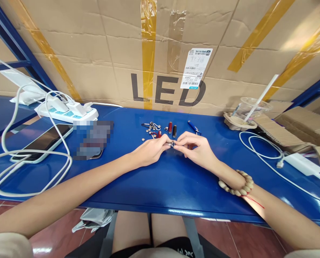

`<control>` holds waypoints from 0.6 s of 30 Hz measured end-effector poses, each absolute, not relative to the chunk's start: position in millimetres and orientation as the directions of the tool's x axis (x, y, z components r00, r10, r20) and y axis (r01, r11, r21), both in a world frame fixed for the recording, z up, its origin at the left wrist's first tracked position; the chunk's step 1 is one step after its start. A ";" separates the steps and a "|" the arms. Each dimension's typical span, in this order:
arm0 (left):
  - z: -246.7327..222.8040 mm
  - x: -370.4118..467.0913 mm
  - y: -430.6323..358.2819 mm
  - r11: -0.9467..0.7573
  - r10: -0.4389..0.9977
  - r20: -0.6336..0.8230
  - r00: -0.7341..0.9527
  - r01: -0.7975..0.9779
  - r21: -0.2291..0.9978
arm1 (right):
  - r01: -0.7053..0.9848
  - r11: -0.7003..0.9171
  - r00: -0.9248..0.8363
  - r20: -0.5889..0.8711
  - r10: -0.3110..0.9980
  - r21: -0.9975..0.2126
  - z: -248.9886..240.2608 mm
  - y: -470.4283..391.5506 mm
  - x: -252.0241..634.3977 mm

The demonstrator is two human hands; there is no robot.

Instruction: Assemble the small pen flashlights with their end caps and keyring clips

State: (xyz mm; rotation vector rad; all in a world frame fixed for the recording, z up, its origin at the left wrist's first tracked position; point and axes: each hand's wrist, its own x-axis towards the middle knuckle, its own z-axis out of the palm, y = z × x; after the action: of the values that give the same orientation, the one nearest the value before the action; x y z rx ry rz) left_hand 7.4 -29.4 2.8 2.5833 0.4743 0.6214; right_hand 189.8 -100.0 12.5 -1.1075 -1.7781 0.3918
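Observation:
Over the middle of the blue table [149, 190], my left hand [151, 149] pinches a small silver metal piece [172, 144]. The fingertips of my right hand [193, 147] close on the same piece from the right. Just beyond the hands lie a red cylinder [170, 127] and a black cylinder [174, 130]. A second red piece [159, 134] is beside my left fingers. Several small metal parts [151, 126] are scattered behind my left hand. A blue cylinder [192, 126] with a metal clip rests behind my right hand.
At left are a white power strip [79, 114], looped white cables [4, 157], a phone [44, 143] and a blurred dark object [95, 139]. A large cardboard box [117, 46] stands behind. At right are a plastic cup [253, 107], a cable [257, 154] and open cardboard [297, 125].

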 end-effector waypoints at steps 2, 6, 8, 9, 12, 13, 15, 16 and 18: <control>1.4 7.2 -29.0 -0.857 0.405 0.333 0.852 0.227 0.462 | 0.513 0.532 -0.131 0.551 0.824 -0.674 12.7 -100.3 190.1; 0.0 7.5 -29.0 -0.890 0.375 0.341 0.862 0.231 0.394 | 0.529 0.523 -0.138 0.540 0.830 -0.669 12.0 -101.4 189.9; -0.6 7.8 -29.1 -0.906 0.356 0.367 0.859 0.221 0.361 | 0.534 0.520 -0.129 0.544 0.829 -0.667 12.0 -102.1 188.7; -0.9 7.9 -29.1 -0.912 0.349 0.379 0.857 0.219 0.346 | 0.534 0.514 -0.122 0.541 0.832 -0.671 12.3 -102.6 187.9; -2.1 7.9 -28.9 -0.925 0.342 0.403 0.849 0.229 0.304 | 0.524 0.468 -0.092 0.498 0.862 -0.712 13.8 -103.5 185.7; -2.3 7.9 -28.8 -0.927 0.342 0.408 0.846 0.234 0.292 | 0.511 0.442 -0.083 0.470 0.879 -0.737 14.3 -103.6 185.2; -2.2 7.8 -28.9 -0.930 0.344 0.420 0.840 0.242 0.278 | 0.466 0.380 -0.071 0.394 0.916 -0.799 14.9 -103.3 185.0; -1.9 7.8 -29.1 -0.929 0.346 0.423 0.838 0.244 0.277 | 0.437 0.344 -0.068 0.351 0.934 -0.831 14.9 -102.9 185.3; -0.8 7.8 -29.6 -0.927 0.351 0.421 0.836 0.245 0.286 | 0.384 0.274 -0.067 0.269 0.961 -0.882 14.1 -101.7 186.4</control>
State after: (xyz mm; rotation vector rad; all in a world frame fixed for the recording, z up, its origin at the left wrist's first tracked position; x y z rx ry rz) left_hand 7.8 -29.6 -0.8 2.7963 0.4595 0.7032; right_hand 186.4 -101.7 14.1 -1.2629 -1.6234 0.7869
